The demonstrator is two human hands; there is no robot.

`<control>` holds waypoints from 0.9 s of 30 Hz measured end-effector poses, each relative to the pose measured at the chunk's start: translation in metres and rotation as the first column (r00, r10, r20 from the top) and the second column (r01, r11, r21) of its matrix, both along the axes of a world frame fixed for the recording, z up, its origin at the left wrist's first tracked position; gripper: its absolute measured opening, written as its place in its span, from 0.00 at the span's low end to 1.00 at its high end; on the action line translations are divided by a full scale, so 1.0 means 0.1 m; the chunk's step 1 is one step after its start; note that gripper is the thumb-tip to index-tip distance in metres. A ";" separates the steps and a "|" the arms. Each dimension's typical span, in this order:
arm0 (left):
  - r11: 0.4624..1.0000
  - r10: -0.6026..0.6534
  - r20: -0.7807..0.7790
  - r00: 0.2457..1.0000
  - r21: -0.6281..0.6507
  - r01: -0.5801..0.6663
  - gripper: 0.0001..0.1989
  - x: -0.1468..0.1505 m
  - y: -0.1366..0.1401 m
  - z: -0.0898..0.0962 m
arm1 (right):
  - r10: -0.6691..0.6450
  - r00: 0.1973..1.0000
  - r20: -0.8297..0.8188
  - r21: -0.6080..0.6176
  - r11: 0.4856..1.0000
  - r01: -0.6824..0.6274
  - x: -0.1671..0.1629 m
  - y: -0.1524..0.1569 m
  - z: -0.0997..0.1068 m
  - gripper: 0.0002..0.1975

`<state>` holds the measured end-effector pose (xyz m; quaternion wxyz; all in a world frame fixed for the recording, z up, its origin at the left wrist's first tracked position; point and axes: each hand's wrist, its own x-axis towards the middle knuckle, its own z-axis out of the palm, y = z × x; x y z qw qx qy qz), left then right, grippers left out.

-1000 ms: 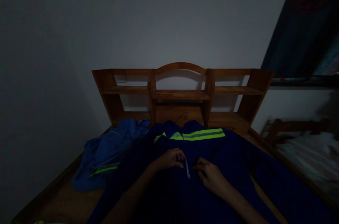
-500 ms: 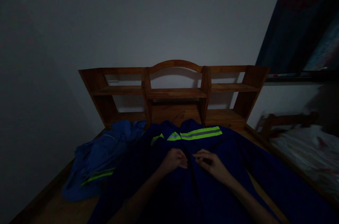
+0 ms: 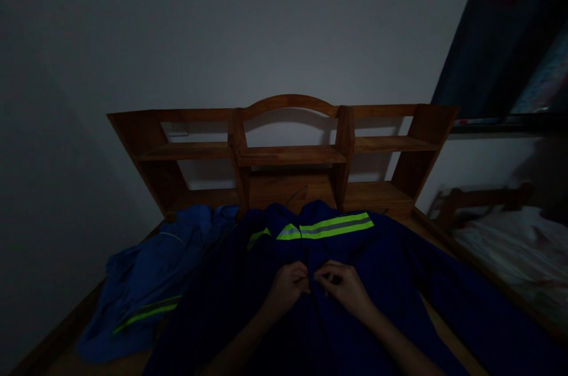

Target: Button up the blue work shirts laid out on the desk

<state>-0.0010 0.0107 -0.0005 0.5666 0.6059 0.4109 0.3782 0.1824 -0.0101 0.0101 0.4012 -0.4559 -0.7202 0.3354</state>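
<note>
a wooden surface (image 3: 447, 328), brown with a raised edge along its left side, runs back to a wooden shelf unit (image 3: 290, 156) at its far end. a dark blue jacket (image 3: 320, 328) lies spread on it, collar toward the shelf unit, one sleeve (image 3: 461, 281) stretched out to the right. a lighter blue garment (image 3: 155, 266) lies rumpled just beside it, on the left.

Left hand (image 3: 289, 286) and right hand (image 3: 349, 290), both ungloved. Behind the slender fingers (image 3: 333, 270), each hand narrows to a wrist (image 3: 373, 317); farther back from the fingers, left forearm (image 3: 249, 333) and right forearm (image 3: 396, 340) are bare and smooth in outline. Nails are too dark to distinguish.
</note>
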 end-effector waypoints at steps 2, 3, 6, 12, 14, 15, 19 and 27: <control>0.999 0.011 -0.035 0.999 0.041 -0.010 0.02 0.01 -0.02 0.00 | -0.020 1.000 -0.009 -0.036 0.999 0.019 0.00 0.02 -0.01 0.09; 0.998 0.019 -0.052 0.998 0.060 -0.016 0.03 0.01 -0.03 0.00 | -0.030 0.999 -0.014 -0.063 0.998 0.029 0.00 0.03 -0.02 0.09; 0.996 0.043 -0.092 0.995 0.080 -0.035 0.04 0.02 -0.04 -0.06 | -0.034 0.998 -0.047 -0.157 0.987 0.027 0.00 0.08 -0.09 0.09; 0.995 0.053 -0.032 0.998 -0.088 -0.056 0.06 -0.03 0.02 -0.08 | 0.019 0.997 -0.079 -0.222 0.974 -0.036 0.00 0.12 -0.16 0.12; 0.980 0.046 0.042 0.998 -0.195 -0.037 0.10 -0.04 0.04 -0.03 | 0.009 0.998 -0.058 -0.200 0.980 -0.021 0.00 0.11 -0.16 0.12; 0.973 0.048 0.060 0.997 -0.228 -0.033 0.12 -0.05 0.04 -0.01 | 0.008 0.999 -0.052 -0.188 0.982 -0.017 0.00 0.10 -0.16 0.11; 0.975 0.066 0.029 0.997 -0.216 -0.058 0.18 -0.04 0.03 0.02 | 0.025 0.999 -0.043 -0.166 0.986 -0.032 -0.01 0.09 -0.15 0.10; 0.978 0.090 -0.012 0.996 -0.191 -0.090 0.19 -0.02 0.04 -0.08 | 0.029 0.999 -0.016 -0.146 0.989 -0.032 -0.01 0.07 -0.09 0.08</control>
